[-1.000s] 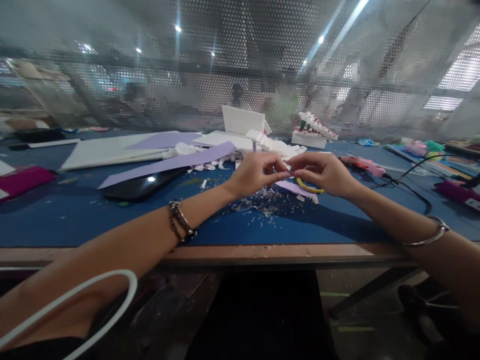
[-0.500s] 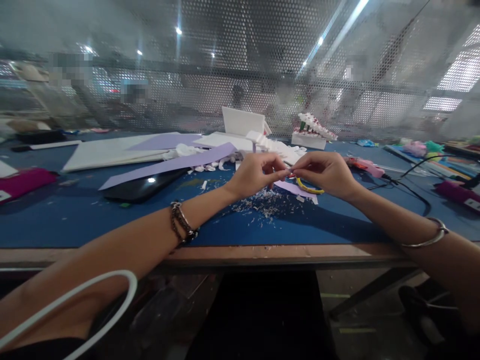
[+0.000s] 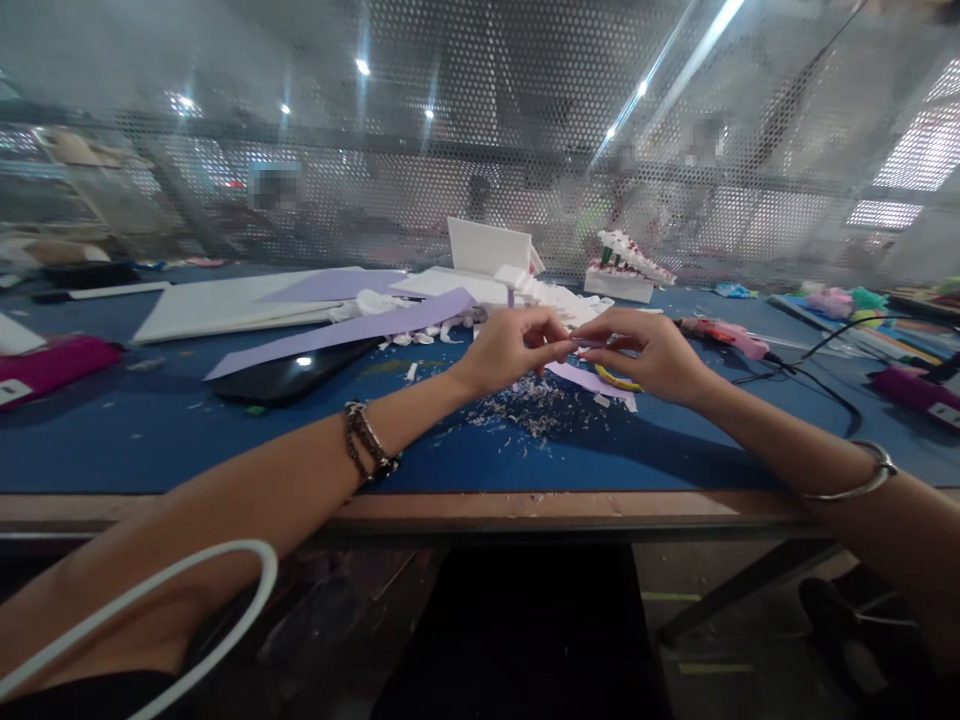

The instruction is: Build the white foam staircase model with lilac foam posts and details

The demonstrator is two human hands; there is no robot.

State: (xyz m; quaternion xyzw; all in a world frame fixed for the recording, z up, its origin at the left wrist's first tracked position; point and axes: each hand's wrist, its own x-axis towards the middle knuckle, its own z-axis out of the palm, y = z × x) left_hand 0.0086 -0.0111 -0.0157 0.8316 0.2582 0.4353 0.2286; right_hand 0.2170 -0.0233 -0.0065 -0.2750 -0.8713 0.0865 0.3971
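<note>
Behind the tabletop (image 3: 225, 450) rose a perforated metal screen (image 3: 375, 205), blurred lights and shapes showing through it. Over the littered middle, the left hand (image 3: 512, 345) had thumb and forefinger brought together on what looked like a tiny piece (image 3: 578, 347), too small for me to name. Fingertips of the right hand (image 3: 646, 350) met it from the other side, thumb and forefinger a little parted; whether they gripped it, I couldn't tell. Both hands were raised above the paper scraps (image 3: 536, 420), probably so that so slight a thing could be handled at the fingertips from two sides. Just beyond them lay a short lilac strip (image 3: 592, 380) and a yellow ring (image 3: 619, 380). On the right the pink glue gun (image 3: 731, 340) rested near its black cord (image 3: 832, 385), perhaps for easy reach. Toward the screen, a white planter box (image 3: 619, 283) bore green stems and a red-flecked white top. Of the fuchsia pouch (image 3: 60, 365) at the far left, I couldn't see what, if anything, was inside.
</note>
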